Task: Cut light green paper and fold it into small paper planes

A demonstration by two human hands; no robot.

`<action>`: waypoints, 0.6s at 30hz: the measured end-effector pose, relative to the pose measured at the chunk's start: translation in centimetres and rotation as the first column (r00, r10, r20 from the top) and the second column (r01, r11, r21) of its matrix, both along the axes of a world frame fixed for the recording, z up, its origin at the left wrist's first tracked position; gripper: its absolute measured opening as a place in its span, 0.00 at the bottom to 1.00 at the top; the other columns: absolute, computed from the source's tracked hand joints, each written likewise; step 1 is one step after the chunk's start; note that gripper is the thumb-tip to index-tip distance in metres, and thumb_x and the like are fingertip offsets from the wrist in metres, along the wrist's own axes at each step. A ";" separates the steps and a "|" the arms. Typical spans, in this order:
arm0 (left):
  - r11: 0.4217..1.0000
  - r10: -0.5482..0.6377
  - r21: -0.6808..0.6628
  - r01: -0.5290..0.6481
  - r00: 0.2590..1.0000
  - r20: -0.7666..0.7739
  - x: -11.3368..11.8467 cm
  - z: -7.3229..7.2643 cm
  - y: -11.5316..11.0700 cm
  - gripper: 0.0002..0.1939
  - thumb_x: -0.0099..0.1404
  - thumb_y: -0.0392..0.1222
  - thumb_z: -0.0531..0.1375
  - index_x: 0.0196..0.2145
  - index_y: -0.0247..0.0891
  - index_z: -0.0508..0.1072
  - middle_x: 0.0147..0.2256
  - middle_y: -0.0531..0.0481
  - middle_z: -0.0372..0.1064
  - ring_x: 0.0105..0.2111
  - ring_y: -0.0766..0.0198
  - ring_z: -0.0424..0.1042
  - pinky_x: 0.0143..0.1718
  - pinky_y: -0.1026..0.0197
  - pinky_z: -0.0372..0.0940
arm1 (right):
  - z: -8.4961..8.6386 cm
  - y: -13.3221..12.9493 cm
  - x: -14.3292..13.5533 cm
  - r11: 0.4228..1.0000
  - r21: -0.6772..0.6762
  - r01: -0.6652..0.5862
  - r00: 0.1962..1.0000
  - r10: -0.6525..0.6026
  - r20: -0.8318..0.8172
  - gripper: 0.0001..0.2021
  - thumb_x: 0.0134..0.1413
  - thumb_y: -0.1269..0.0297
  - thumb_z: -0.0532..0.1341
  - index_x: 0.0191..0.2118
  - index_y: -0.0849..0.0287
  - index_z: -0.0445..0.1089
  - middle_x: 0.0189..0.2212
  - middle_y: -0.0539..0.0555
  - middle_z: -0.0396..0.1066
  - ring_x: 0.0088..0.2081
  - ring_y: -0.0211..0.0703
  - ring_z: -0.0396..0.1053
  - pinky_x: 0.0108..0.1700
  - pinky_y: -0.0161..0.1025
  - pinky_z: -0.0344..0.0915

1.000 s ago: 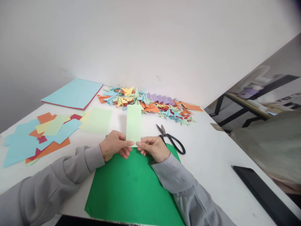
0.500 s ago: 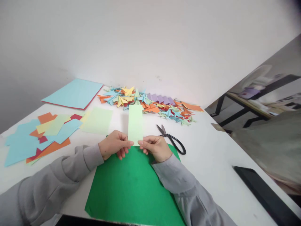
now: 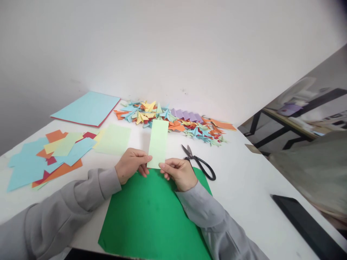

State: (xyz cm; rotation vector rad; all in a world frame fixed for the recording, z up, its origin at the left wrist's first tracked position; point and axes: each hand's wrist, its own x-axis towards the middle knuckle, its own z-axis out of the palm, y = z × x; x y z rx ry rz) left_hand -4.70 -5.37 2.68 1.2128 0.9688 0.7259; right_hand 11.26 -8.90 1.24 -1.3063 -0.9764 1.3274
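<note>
A pale green strip of paper (image 3: pixel 158 141) is held up in front of me, tilted slightly to the right. My left hand (image 3: pixel 132 163) pinches its left edge near the bottom between thumb and fingers. At the lower right corner, my right hand (image 3: pixel 181 171) grips the same strip, closed on it with the thumb on top. Both hands are over the far end of a green sheet (image 3: pixel 151 216). Black-handled scissors (image 3: pixel 197 161) lie just beyond my right hand, blades partly apart.
Many small folded paper planes (image 3: pixel 173 121) are heaped by the wall. Coloured paper scraps (image 3: pixel 51 157) and a light green sheet (image 3: pixel 114 139) lie to the left, with a blue-topped paper stack (image 3: pixel 88 108) behind. A dark flat object (image 3: pixel 306 227) lies at right.
The strip has tipped from nearly straight to leaning right. My left thumb has shifted up along its left edge, while my right hand stays at the lower right corner.
</note>
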 end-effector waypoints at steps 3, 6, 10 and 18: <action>1.000 0.005 -0.005 -0.005 1.000 0.013 0.0 0.0 0.0 0.18 0.48 0.49 0.61 0.14 0.33 0.62 0.12 0.55 0.58 0.14 0.67 0.65 0.15 0.65 0.62 | 0.0 0.0 0.0 1.000 0.003 -0.023 1.000 0.023 -0.005 0.13 0.25 0.59 0.70 0.17 0.62 0.70 0.12 0.49 0.69 0.11 0.29 0.59 0.13 0.28 0.54; 0.998 0.026 0.051 -0.027 0.999 0.022 0.0 0.0 0.1 0.16 0.49 0.49 0.61 0.16 0.34 0.63 0.14 0.57 0.56 0.16 0.67 0.66 0.16 0.65 0.63 | 0.1 -0.1 -0.1 1.000 0.002 -0.031 1.000 0.031 -0.002 0.12 0.26 0.59 0.70 0.17 0.62 0.70 0.12 0.49 0.68 0.12 0.29 0.59 0.14 0.28 0.54; 0.981 0.080 0.180 -0.073 0.996 -0.035 -0.2 0.0 0.2 0.14 0.50 0.47 0.60 0.18 0.34 0.67 0.13 0.58 0.57 0.14 0.70 0.62 0.18 0.65 0.63 | 0.2 -0.2 -0.3 0.999 -0.006 -0.043 0.999 0.043 0.003 0.13 0.25 0.58 0.70 0.17 0.62 0.70 0.12 0.49 0.68 0.12 0.29 0.59 0.14 0.28 0.54; 0.970 0.038 0.242 -0.015 0.995 -0.092 -0.7 0.9 0.2 0.15 0.52 0.45 0.58 0.13 0.34 0.63 0.12 0.55 0.59 0.15 0.71 0.60 0.18 0.67 0.58 | 0.9 -0.4 -0.3 0.996 0.021 -0.088 0.991 0.086 0.105 0.15 0.27 0.57 0.70 0.18 0.63 0.69 0.12 0.49 0.67 0.13 0.31 0.60 0.16 0.30 0.57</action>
